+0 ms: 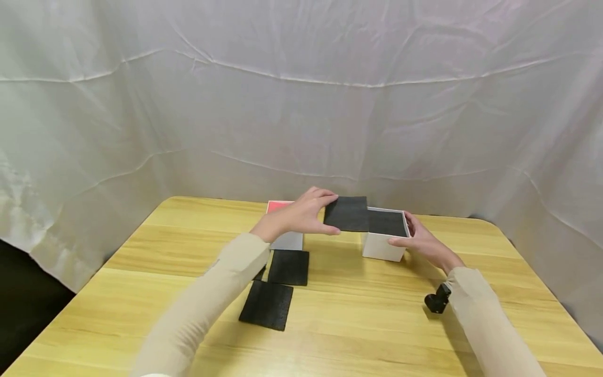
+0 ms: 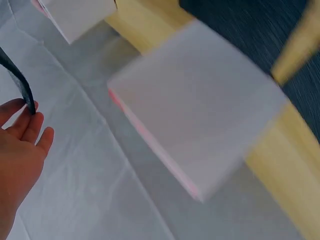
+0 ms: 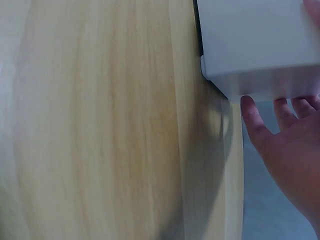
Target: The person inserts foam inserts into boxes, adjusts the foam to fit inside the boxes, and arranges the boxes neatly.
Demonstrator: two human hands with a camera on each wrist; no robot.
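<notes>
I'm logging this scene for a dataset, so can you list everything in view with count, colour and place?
Black square held in the air: 1, black, pinched by the left hand over the white box's left edge.
White box: 1, white with a dark inside, table centre-right.
Box with red top: 1, white sides, behind the left hand.
Black squares on table: 2 plain, black, lying near the left forearm.
Table: 1, light wood.
Backdrop: 1, white cloth behind the table.
Hands: left hand pinching the square; right hand against the white box's right side.
</notes>
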